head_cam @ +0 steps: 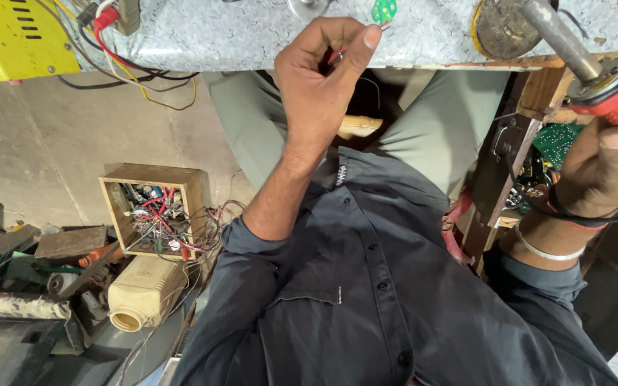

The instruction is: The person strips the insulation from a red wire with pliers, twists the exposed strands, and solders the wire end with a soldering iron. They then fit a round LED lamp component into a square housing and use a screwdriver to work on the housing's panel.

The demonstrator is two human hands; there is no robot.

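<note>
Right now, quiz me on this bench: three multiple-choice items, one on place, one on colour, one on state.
1. Where is the wooden box of wires?
A. on the floor, left
B. on the bench
C. on the lap

2. What colour is the small board at the left hand?
A. blue
B. green
C. white

3. What is the right hand doing?
A. lying open
B. pointing
C. gripping the red-handled iron

Key: 1 A, it sits low among clutter; 2 B, it shows green beyond the fingertips; 3 C, fingers wrap the handle.

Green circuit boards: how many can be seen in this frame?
2. A small round green circuit board lies on the bench by the left hand; a larger green circuit board sits beside the right hand. Others may be hidden.
</note>
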